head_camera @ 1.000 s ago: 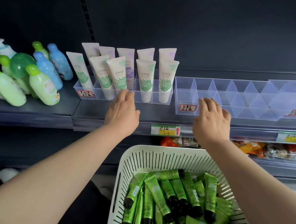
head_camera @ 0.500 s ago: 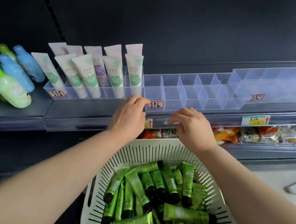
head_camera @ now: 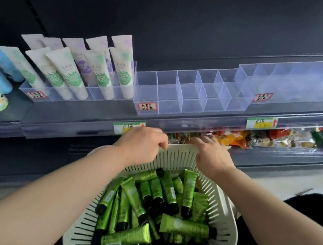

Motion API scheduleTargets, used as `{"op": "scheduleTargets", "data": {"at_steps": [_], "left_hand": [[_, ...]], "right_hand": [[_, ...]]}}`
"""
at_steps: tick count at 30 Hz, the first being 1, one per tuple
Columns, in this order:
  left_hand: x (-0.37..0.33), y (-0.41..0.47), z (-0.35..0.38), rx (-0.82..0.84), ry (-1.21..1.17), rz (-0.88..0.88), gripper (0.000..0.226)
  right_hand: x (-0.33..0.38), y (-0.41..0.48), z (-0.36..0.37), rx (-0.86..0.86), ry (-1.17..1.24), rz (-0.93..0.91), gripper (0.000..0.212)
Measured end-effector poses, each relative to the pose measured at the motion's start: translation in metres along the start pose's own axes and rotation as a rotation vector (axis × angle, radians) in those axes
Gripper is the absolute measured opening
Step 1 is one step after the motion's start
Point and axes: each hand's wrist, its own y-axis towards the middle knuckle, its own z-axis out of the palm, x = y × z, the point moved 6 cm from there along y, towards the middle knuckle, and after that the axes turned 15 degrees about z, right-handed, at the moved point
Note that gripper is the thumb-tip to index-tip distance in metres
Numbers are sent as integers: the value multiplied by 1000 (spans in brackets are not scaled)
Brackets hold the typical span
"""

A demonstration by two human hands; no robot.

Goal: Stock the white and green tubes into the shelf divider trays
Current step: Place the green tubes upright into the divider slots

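Nearest to me, the basket (head_camera: 222, 227) sits low and close, heaped with green tubes (head_camera: 184, 226) lying every which way, black caps pointing in all directions. At its far rim my two hands meet. My left hand (head_camera: 142, 144) is curled over the rim with the fingers bent under; it looks closed on the edge itself, with no tube in it. My right hand (head_camera: 212, 153) lies flatter, fingers stretched forward across the rim toward the packets on the lower shelf (head_camera: 270, 137); I cannot tell whether it grips the rim or only rests there, but it carries no tube either.

I judge the step to be shifting or steadying the basket under the shelf, with picking not yet begun. Next I would free one hand, dip into the heap, and take a single green tube by its body, cap down.

Beyond the hands, the middle tray (head_camera: 190, 97) stands with all its clear compartments bare, and that is where I expect the green ones to go. Just left of it, touching side to side, the left tray (head_camera: 101, 93) holds the white tubes (head_camera: 122, 69) upright, leaning back. A further tray (head_camera: 300, 81) at the right is bare too.
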Motion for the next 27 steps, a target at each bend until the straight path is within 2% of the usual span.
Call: {"op": "scheduleTargets", "data": {"at_steps": [3, 7, 9, 12, 14, 18, 27], "left_hand": [[9, -20, 27, 220, 172, -207, 31], [39, -81, 22, 177, 197, -524, 31], [51, -112, 18, 160, 249, -638, 41], [65, -146, 29, 230, 92, -898, 61], [63, -158, 42, 221, -61, -1005, 73], [59, -157, 53, 176, -91, -1039, 86], [45, -114, 58, 182, -131, -974, 90]], "right_hand": [[-5, -9, 17, 91, 118, 132, 71], [-17, -25, 28, 52, 93, 237, 86], [-19, -30, 31, 8, 81, 236, 89], [-18, -33, 32, -13, 38, 245, 95], [-20, -34, 33, -32, -45, 243, 99], [-20, -35, 36, -46, -116, 221, 96], [-57, -31, 25, -83, -113, 308, 90]]}}
